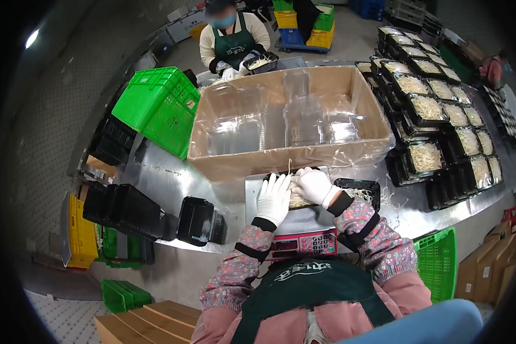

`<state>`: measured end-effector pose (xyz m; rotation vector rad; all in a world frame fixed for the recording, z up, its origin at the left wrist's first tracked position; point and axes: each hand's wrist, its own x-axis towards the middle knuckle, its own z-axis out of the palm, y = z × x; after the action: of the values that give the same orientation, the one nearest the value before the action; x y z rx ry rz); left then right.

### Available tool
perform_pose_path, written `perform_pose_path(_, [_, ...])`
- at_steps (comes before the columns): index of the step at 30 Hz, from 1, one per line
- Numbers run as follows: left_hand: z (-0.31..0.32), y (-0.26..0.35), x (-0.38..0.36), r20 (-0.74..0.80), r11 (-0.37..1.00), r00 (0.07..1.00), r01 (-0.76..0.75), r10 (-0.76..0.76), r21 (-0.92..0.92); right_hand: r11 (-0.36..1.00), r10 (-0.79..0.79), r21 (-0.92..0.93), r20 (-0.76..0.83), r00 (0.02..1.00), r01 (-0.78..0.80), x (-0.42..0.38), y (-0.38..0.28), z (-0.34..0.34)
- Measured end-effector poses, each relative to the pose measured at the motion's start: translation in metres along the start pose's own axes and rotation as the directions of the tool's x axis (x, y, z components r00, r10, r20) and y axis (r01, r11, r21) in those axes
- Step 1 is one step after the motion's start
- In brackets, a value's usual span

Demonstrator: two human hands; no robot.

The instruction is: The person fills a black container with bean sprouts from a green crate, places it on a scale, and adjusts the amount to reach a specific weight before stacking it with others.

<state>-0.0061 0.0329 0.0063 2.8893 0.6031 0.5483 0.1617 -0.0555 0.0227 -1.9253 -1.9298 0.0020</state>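
Note:
Both my hands wear white gloves and work over a black tray of pale sprouts (298, 200) on the metal plate of a red scale (304, 245). My left hand (274, 199) lies over the tray's left side, fingers stretched out. My right hand (314, 186) is closed at the tray's right part, its fingers bent around something I cannot make out; a thin sprout sticks up between the hands. Just right of it, a second black tray with some sprouts (360, 192) sits beside the scale plate.
A cardboard box of clear lids (286, 157) stands ahead. Green crate (155, 103) and black empty trays (196, 221) are at left; stacked filled packs (427, 109) at right. Across the table, a masked person (235, 43) in white gloves holds a tray.

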Motion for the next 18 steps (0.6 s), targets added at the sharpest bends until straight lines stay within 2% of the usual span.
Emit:
perform_pose_path(3, [0.000, 0.002, -0.001, 0.038, 1.000, 0.999, 0.010, -0.010, 0.011, 1.000, 0.020, 0.011, 0.019, 1.000, -0.020, -0.008, 0.014, -0.005])
perform_pose_path(5, [0.008, -0.001, -0.003, -0.011, 1.000, 1.000, -0.013, 0.013, 0.023, 0.999, 0.034, 0.011, 0.055, 0.998, -0.034, -0.016, 0.019, -0.017])
perform_pose_path(7, [0.011, -0.002, -0.005, -0.019, 0.999, 1.000, 0.005, -0.004, 0.036, 0.992, 0.083, 0.095, -0.033, 0.996, -0.079, -0.029, 0.028, -0.031])
perform_pose_path(9, [0.012, -0.001, -0.006, -0.006, 0.999, 0.999, 0.038, -0.038, 0.023, 0.966, 0.150, 0.221, -0.054, 0.987, -0.135, -0.048, 0.042, -0.058])
perform_pose_path(10, [0.013, -0.001, -0.007, 0.006, 0.997, 0.997, 0.073, -0.073, 0.009, 0.955, 0.176, 0.262, -0.135, 0.975, -0.136, -0.059, 0.050, -0.067])
perform_pose_path(11, [0.011, -0.001, -0.007, 0.007, 0.998, 0.998, 0.070, -0.070, 0.008, 0.946, 0.244, 0.245, -0.103, 0.964, -0.213, -0.072, 0.057, -0.079])
perform_pose_path(13, [-0.001, 0.000, -0.008, -0.032, 0.991, 0.997, 0.063, -0.067, -0.120, 0.889, 0.356, 0.380, -0.220, 0.908, -0.257, -0.100, 0.072, -0.086])
perform_pose_path(15, [-0.014, 0.001, -0.008, -0.049, 0.979, 0.995, 0.072, -0.083, -0.191, 0.763, 0.558, 0.485, -0.157, 0.815, -0.428, -0.133, 0.087, -0.074])
perform_pose_path(16, [-0.020, -0.004, -0.011, -0.072, 0.940, 0.993, 0.062, -0.091, -0.335, 0.698, 0.624, 0.454, -0.006, 0.781, -0.554, -0.146, 0.094, -0.069])
perform_pose_path(17, [-0.027, -0.010, -0.015, -0.091, 0.881, 0.991, 0.047, -0.102, -0.471, 0.850, 0.510, 0.103, 0.088, 0.855, -0.517, -0.165, 0.113, -0.056])
perform_pose_path(18, [-0.034, -0.015, -0.018, -0.096, 0.854, 0.985, 0.073, -0.143, -0.515, 0.858, 0.510, -0.042, 0.178, 0.841, -0.512, -0.170, 0.107, -0.062])
